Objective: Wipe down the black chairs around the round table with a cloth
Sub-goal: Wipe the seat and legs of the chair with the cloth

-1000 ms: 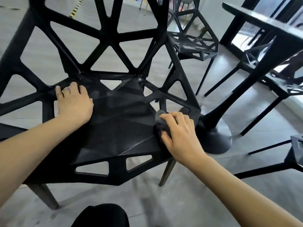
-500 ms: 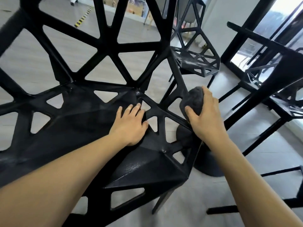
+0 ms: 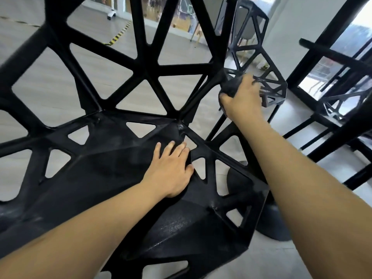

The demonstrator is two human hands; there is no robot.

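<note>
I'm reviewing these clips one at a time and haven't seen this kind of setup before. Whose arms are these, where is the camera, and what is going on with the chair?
There is no machine here: a person wears a wide-angle camera on the head, looking forward and down, so you see their own two arms. The big black lattice shape filling the picture is a chair, seen from above its seat. The left hand rests flat on the seat with its fingers straight. The right hand grips a dark cloth and holds it against the right edge of the chair's backrest. Behind it stands a second black chair, and at the right are the dark leg and round base of a table. The floor is pale grey.
</note>
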